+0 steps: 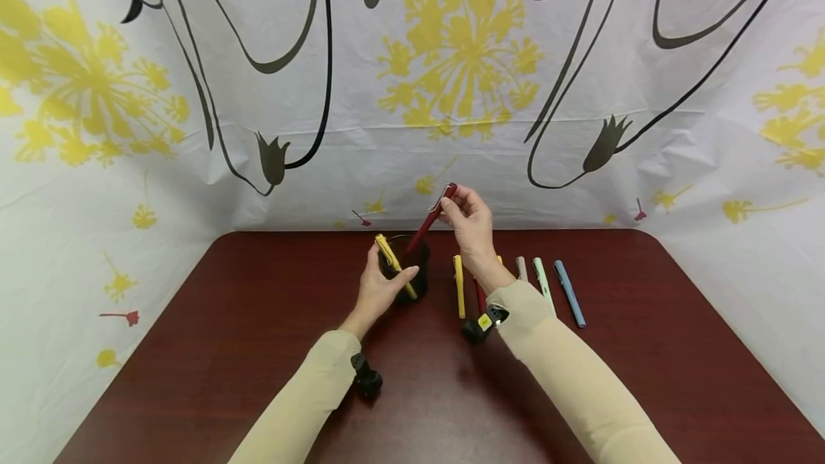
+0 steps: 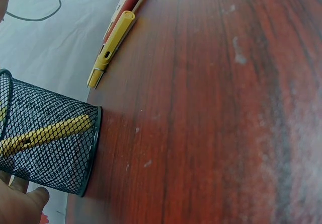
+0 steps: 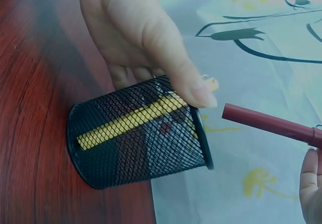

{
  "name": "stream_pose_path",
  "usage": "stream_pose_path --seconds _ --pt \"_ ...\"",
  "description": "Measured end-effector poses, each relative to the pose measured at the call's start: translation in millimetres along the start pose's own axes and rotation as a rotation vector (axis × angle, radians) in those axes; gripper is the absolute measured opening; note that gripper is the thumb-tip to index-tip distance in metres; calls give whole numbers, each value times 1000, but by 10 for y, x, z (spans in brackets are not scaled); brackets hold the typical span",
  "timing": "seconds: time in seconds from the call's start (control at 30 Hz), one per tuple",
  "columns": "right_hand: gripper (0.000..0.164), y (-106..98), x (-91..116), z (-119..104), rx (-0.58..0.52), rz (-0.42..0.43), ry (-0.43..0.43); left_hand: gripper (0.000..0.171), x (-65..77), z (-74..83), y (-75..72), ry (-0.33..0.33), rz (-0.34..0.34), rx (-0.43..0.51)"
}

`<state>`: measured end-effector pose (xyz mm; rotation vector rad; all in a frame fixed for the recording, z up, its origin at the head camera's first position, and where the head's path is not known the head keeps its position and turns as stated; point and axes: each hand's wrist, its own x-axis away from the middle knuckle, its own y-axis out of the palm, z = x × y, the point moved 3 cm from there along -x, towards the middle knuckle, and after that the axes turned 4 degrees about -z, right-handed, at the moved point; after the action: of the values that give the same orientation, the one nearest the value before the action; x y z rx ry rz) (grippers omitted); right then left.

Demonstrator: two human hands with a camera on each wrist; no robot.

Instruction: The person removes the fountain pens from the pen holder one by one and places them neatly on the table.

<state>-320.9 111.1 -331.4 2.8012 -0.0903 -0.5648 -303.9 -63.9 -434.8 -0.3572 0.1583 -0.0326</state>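
A black wire-mesh pen cup (image 1: 420, 274) stands upright on the table, a yellow pen (image 3: 126, 125) leaning inside it. My left hand (image 1: 377, 291) grips the cup from its left side, thumb near the rim. Between the thumb and fingers of my right hand (image 1: 473, 229) is a dark red pen (image 1: 430, 221), pinched near its clip end and slanting down toward the cup's mouth. In the right wrist view the pen's lower tip is apart from the rim (image 3: 203, 138).
Right of the cup, pens lie in a row: yellow (image 1: 459, 288), red (image 1: 480, 299), another yellow partly behind my right wrist, beige (image 1: 521, 268), mint green (image 1: 540, 276) and blue (image 1: 570, 293). A patterned white cloth (image 1: 361, 92) hangs behind the dark red-brown table (image 1: 258, 321).
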Motion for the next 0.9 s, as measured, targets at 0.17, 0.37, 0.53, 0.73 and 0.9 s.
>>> stream_pose_path --seconds 0.17,0.37,0.53,0.73,0.9 --pt "12 -123 11 -62 -43 23 20 94 2 7 3 3 -5 2" --pt "11 -344 36 -112 -105 37 46 95 21 24 -4 5 -21 10" --pt "13 -586 89 -127 -137 36 79 96 26 9 2 1 -26 0" --pt "12 -878 160 -141 -118 35 128 98 22 -15 4 -8 -38 19" --pt "10 -1144 215 -188 -129 33 131 96 8 -14 5 2 -36 31"
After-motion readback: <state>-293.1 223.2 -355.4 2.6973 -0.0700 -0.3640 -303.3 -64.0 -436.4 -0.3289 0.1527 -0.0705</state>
